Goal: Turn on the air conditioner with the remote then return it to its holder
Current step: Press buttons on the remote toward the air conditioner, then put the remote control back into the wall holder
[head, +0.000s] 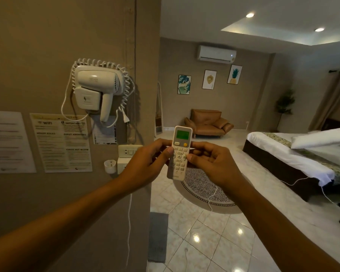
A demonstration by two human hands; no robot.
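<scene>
Both hands [149,160] grip remote [180,152]; tiled floor [214,232], AC [216,54] on far wall.

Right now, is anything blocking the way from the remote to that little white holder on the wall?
Nothing visible. The remote, held in both hands, sits right of the empty holder; only the left hand lies between.

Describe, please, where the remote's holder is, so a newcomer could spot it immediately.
Start at the white hair dryer mounted on the brown wall, then drop past the laminated notices. The holder is the small white open-topped cup left of the wall sockets, the only empty pocket among flat plates and paper.
</scene>
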